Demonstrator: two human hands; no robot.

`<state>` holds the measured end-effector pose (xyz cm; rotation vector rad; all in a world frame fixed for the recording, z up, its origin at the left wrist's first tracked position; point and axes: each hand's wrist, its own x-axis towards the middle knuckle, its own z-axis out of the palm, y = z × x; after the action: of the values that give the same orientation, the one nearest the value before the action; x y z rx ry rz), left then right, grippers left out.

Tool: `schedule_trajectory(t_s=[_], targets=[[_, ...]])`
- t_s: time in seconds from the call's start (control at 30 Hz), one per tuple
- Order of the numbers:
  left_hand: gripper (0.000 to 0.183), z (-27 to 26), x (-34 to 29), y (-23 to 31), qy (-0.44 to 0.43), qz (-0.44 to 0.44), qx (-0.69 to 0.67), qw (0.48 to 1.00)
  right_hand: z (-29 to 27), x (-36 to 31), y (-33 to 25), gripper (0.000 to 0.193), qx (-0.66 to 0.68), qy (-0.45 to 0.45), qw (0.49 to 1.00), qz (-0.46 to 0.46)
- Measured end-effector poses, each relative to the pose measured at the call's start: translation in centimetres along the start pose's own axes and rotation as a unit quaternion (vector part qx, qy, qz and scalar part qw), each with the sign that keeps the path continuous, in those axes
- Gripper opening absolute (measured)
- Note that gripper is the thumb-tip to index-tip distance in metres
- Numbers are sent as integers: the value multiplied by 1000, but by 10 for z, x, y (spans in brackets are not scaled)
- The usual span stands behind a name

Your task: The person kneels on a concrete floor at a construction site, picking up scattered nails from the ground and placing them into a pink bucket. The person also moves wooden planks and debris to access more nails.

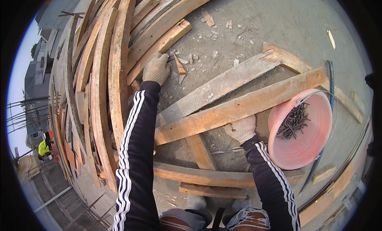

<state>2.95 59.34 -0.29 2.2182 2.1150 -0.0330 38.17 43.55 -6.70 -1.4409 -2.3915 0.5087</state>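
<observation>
My left hand (157, 69), in a pale knit glove, is closed against the near side of a short timber beam (171, 37) at the edge of the lumber pile. Its fingertips are turned away, so what they grip does not show. My right hand (241, 129), gloved too, is closed at the lower edge of a long wooden plank (246, 101), with its fingers partly hidden. That plank lies slantwise across a grey-stained board (223, 84). Beside my right forearm, a pink bucket (306, 147) leans tilted, with many dark nails (293, 121) inside.
Long beams (115, 68) are heaped on the left. A blue-green steel bar (331, 84) runs behind the bucket. Timber (207, 177) lies crosswise before my feet. Wood splinters (180, 65) and rubble litter the concrete floor (274, 20). A person in a yellow vest (43, 147) is far left.
</observation>
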Motion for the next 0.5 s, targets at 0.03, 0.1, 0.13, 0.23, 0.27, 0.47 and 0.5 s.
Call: schedule_trajectory(t_s=[0.03, 0.1, 0.13, 0.23, 0.27, 0.47, 0.5], targets=[[29, -1, -2, -1, 7, 15, -2, 1000, 0, 0, 0, 51, -6, -18, 1000, 4], [27, -2, -5, -3, 6, 30, -5, 1000, 0, -1, 1, 51, 6, -18, 1000, 3], [27, -3, -7, -4, -2, 30, -4, 1000, 0, -1, 1, 51, 10, -16, 1000, 6], [25, -5, -10, -6, -3, 59, 18, 998, 1, -1, 2, 49, 10, 15, 1000, -7], [25, -5, -9, -6, 7, 80, 26, 996, 1, 0, 2, 49, 19, 13, 1000, -3], [28, -11, 11, -5, -93, 178, 200, 959, 3, 0, 0, 48, 38, -21, 999, 31], [28, -11, 15, -5, -98, 190, 208, 955, 2, 0, -1, 48, 26, -24, 999, 27]])
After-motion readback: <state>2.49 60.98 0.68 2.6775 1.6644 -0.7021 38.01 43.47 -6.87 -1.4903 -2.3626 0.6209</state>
